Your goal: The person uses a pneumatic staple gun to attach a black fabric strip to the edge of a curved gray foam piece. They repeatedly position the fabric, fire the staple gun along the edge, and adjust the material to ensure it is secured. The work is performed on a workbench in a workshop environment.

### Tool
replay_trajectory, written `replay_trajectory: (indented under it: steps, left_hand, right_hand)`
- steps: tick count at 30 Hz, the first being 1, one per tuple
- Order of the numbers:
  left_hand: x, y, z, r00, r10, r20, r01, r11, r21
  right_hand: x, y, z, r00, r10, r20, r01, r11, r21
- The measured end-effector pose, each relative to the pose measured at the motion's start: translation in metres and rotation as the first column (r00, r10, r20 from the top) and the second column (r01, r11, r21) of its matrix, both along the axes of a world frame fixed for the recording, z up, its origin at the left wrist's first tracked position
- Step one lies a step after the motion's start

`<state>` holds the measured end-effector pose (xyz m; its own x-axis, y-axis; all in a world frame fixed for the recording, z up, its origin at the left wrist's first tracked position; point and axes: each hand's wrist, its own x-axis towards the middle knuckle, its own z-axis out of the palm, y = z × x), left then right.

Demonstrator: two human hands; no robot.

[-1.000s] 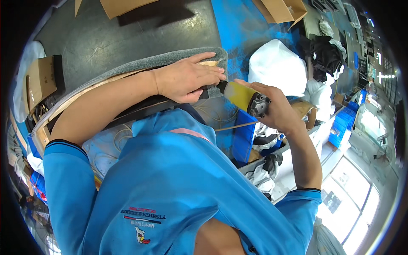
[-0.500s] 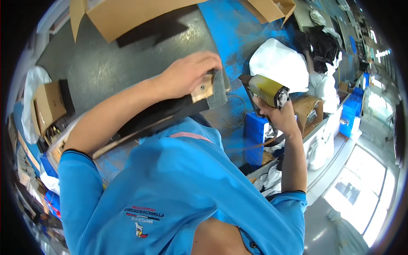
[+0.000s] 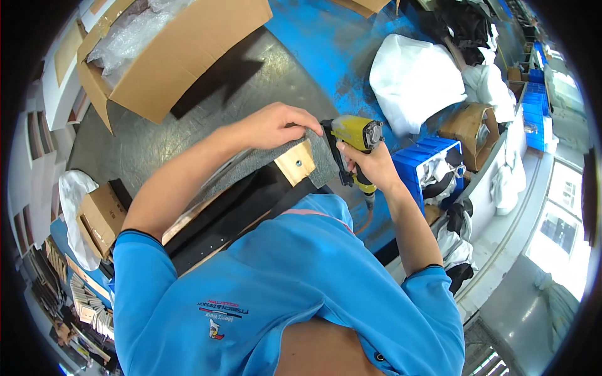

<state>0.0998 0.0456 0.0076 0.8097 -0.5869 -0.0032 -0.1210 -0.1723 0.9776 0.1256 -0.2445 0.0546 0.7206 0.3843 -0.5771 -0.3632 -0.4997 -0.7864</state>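
Note:
My right hand is wrapped round the handle of a yellow and black pneumatic staple gun. The gun's black nose stands close by the edge of grey fabric. That fabric is draped along a long padded frame with a black underside, which lies against my body. A light wooden corner block with a metal bolt hole shows at the frame's end. Just above the block, my left hand pinches the fabric's edge, its fingertips next to the gun's nose.
An open cardboard box with clear wrapping sits at the far left of the metal-topped bench. Right of the gun are a white bag, a blue bin of parts and a smaller carton. An air hose hangs from the gun.
The staple gun has swung left and been turned, from apart at the right to the frame's end. My left hand has lowered slightly onto the fabric's edge. The whole view has shifted.

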Motion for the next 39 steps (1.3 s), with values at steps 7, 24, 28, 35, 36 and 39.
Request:
replay_trajectory:
  steps: [7, 24, 28, 35, 36, 39]
  left_hand:
    - [-0.029, -0.01, 0.002, 0.962, 0.233, -0.144, -0.249, 0.962, -0.108]
    - [-0.032, -0.011, -0.007, 0.887, 0.15, -0.436, -0.247, 0.953, -0.176]
    - [-0.03, -0.009, -0.002, 0.835, 0.136, -0.534, -0.277, 0.941, -0.194]
    - [-0.035, -0.008, -0.017, 0.907, 0.215, -0.362, -0.269, 0.957, -0.107]
    - [-0.038, -0.009, -0.015, 0.922, 0.239, -0.306, -0.264, 0.963, -0.045]
    - [-0.038, -0.007, -0.007, 0.916, 0.21, -0.341, -0.243, 0.968, -0.056]
  right_hand:
    - [-0.003, 0.026, -0.001, 0.999, 0.021, -0.029, -0.019, 0.999, 0.044]
    - [0.054, 0.068, -0.012, 0.923, 0.331, -0.197, -0.314, 0.943, 0.115]
    - [0.056, 0.07, -0.011, 0.909, 0.345, -0.236, -0.33, 0.939, 0.101]
    - [0.051, 0.047, 0.043, 0.955, 0.294, -0.047, -0.297, 0.932, -0.205]
    - [0.046, 0.041, 0.066, 0.963, 0.269, -0.028, -0.265, 0.918, -0.294]
    - [0.03, 0.026, 0.095, 0.871, 0.44, 0.217, -0.426, 0.898, -0.111]
